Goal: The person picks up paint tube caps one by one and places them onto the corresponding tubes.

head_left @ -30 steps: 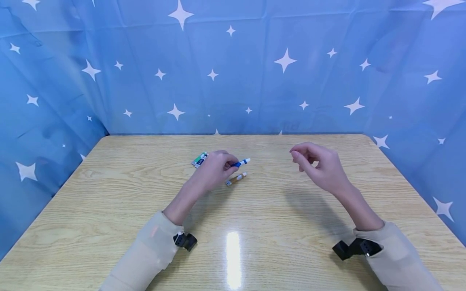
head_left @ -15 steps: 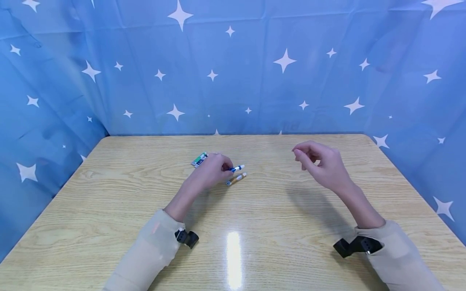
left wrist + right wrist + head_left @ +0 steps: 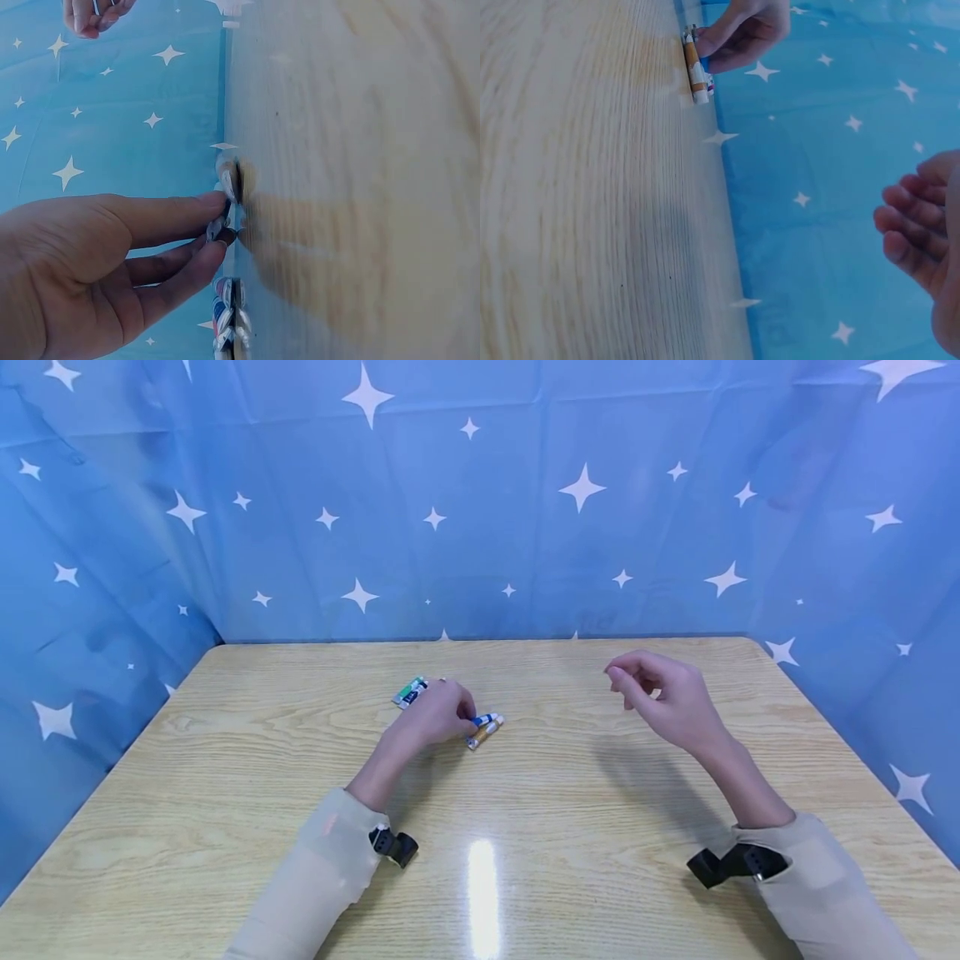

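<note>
In the head view my left hand [image 3: 435, 712] pinches a blue paint tube [image 3: 486, 720] with a white cap, low over the table. Right beside it lies an ochre paint tube [image 3: 487, 733], also white-capped. Thumb and fingertips meet round the held tube [image 3: 217, 225] in the left wrist view. A group of green and dark-blue tubes [image 3: 409, 692] sits behind the left hand, partly covered by it. My right hand [image 3: 663, 697] hovers over the right side with loosely curled fingers and nothing in them.
The pale wooden table [image 3: 570, 827] fills the foreground, with a bright light reflection near its front. A blue curtain [image 3: 480, 527] with white stars hangs behind and at the sides. Both wrists carry small black cameras.
The left hand has lowered the blue tube toward me, so it now lies close against the ochre tube. The ochre tube has turned slightly. The right hand has barely moved.
</note>
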`<state>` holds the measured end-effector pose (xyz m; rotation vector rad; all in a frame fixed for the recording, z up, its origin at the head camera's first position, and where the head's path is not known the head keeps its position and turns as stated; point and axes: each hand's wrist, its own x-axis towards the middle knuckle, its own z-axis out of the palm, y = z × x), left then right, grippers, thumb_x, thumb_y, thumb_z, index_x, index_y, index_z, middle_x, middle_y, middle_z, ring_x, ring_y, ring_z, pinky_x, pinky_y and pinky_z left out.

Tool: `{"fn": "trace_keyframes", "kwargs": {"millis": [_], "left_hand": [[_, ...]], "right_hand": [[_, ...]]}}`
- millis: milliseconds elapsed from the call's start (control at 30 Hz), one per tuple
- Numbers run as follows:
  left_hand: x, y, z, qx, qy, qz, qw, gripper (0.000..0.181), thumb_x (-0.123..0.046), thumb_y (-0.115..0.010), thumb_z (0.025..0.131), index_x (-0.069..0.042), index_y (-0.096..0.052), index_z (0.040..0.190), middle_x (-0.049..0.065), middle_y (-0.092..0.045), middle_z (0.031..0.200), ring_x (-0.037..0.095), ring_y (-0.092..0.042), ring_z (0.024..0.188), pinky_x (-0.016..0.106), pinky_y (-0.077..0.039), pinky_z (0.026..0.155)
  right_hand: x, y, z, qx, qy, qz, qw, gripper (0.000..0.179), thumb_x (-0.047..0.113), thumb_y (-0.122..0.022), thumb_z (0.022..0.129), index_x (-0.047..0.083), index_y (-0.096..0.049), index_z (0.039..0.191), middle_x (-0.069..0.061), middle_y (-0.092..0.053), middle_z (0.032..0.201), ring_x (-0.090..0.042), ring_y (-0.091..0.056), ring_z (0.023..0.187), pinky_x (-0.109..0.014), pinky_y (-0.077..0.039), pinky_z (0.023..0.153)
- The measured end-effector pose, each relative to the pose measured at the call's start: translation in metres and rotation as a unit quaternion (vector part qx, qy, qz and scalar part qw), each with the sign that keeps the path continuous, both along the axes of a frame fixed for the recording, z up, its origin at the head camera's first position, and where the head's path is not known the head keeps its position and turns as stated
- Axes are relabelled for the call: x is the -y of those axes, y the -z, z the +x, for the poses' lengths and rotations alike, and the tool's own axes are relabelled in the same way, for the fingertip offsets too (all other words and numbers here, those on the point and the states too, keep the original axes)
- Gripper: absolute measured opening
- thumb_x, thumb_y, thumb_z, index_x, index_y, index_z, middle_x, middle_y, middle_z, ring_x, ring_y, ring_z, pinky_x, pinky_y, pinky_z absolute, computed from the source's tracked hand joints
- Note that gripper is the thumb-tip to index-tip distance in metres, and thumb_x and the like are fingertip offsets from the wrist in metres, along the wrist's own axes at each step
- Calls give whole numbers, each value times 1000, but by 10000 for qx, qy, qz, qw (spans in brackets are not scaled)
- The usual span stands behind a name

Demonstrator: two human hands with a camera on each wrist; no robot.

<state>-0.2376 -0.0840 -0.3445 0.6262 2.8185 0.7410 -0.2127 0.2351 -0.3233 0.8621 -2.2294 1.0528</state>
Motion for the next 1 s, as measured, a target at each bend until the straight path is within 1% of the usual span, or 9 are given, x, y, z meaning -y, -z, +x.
{"fn": "trace_keyframes", "kwargs": {"millis": [133, 233, 367, 433, 500, 667, 733, 800, 1000], "left_hand": [[0, 0, 0, 109, -41, -91, 9999, 10, -13, -77, 91, -4, -75, 96, 4, -69, 86, 15, -59, 73, 27, -47, 67], [0, -1, 1, 157, -33, -131, 9998, 11, -14, -76, 92, -4, -75, 97, 3, -68, 85, 15, -58, 73, 26, -46, 64], [3, -2, 0, 134, -55, -106, 9998, 13, -17, -74, 94, -4, -74, 99, 3, -67, 86, 15, -58, 73, 26, -45, 63], [5, -3, 0, 72, -125, -67, 9999, 14, -18, -71, 96, -4, -74, 101, 3, -67, 87, 16, -58, 75, 27, -47, 65], [7, -5, -1, -65, -203, 13, 9998, 16, -18, -68, 98, -4, -73, 103, 5, -67, 88, 17, -59, 77, 30, -48, 68], [11, -8, -3, -323, -495, 144, 9981, 19, -17, -64, 100, -3, -73, 108, 7, -68, 95, 19, -61, 83, 34, -51, 75], [12, -9, -4, -346, -613, 161, 9974, 19, -17, -63, 101, -3, -72, 110, 8, -69, 97, 20, -62, 85, 34, -52, 76], [13, -9, -4, -386, -683, 166, 9968, 19, -17, -63, 101, -3, -72, 111, 8, -69, 97, 20, -62, 85, 34, -52, 75], [14, -9, -4, -365, -846, 203, 9955, 20, -15, -64, 100, -1, -70, 113, 10, -68, 98, 21, -62, 85, 33, -52, 74]], "right_hand": [[0, -1, -1, 30, -12, 7, 10000, 24, -10, -66, 90, 10, -73, 101, 5, -65, 78, -5, -55, 56, -20, -38, 47], [-1, -2, -1, 50, -8, 23, 10000, 23, -9, -66, 91, 9, -74, 101, 5, -65, 78, -5, -56, 56, -20, -39, 47], [-1, -3, -1, 81, 69, 65, 9999, 21, -7, -66, 92, 10, -74, 101, 5, -65, 78, -3, -56, 57, -19, -39, 48], [-2, -3, -1, 90, 119, 72, 9999, 21, -7, -66, 92, 11, -74, 101, 5, -65, 78, -3, -56, 56, -20, -38, 47], [-3, -4, -1, 91, 124, 77, 9999, 21, -6, -66, 92, 11, -74, 100, 5, -65, 78, -2, -56, 56, -20, -38, 47], [-4, -5, -1, 112, 84, 64, 9999, 22, -7, -65, 92, 12, -74, 100, 6, -65, 78, -2, -56, 57, -19, -37, 46], [-4, -5, -1, 141, 86, 58, 9998, 22, -7, -65, 92, 12, -74, 101, 6, -65, 78, -2, -56, 57, -19, -37, 46], [-5, -5, -1, 166, 100, 61, 9998, 21, -6, -65, 93, 11, -74, 102, 6, -65, 78, -3, -56, 57, -19, -37, 46], [-10, -4, -2, 249, 173, 34, 9995, 20, -4, -65, 94, 11, -73, 103, 6, -64, 79, -4, -55, 56, -21, -36, 46]]}}
